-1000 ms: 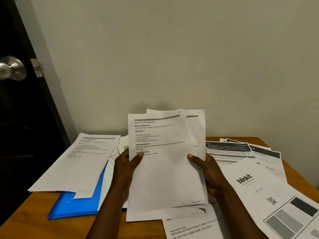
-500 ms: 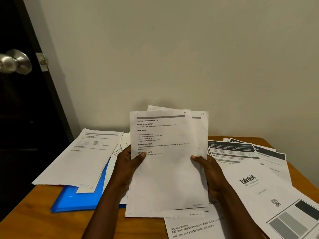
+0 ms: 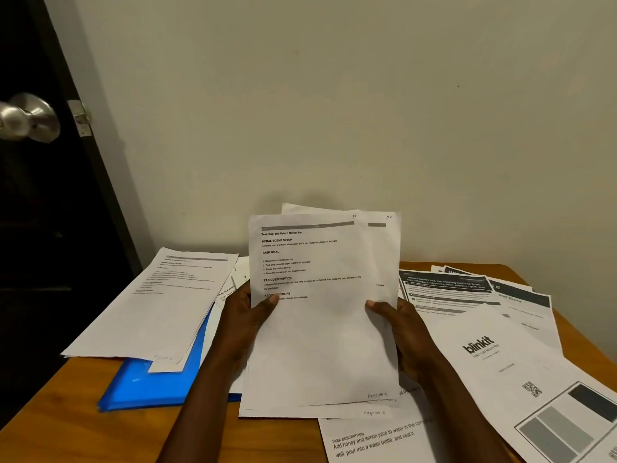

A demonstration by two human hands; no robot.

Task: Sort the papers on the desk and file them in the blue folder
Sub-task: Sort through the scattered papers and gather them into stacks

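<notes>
Both hands hold a small stack of printed white sheets (image 3: 325, 329) upright above the wooden desk (image 3: 66, 422). My left hand (image 3: 243, 315) grips the stack's left edge with the thumb on the front page. On the right edge sits my right hand (image 3: 397, 325), thumb also in front. At least two sheets are fanned behind the front page. The blue folder (image 3: 150, 385) lies flat at the left, mostly covered by loose papers (image 3: 160, 305). More papers lie under and right of the stack, among them a blinkit sheet (image 3: 500, 359).
A dark door with a metal knob (image 3: 28, 116) stands at the far left beside the desk. A plain wall (image 3: 334, 111) runs behind the desk. A sheet with large text (image 3: 377, 439) lies at the desk's near edge.
The held stack has stayed in both hands with the same grip. The view has shifted slightly, so the desk and papers sit a little further right in frame.
</notes>
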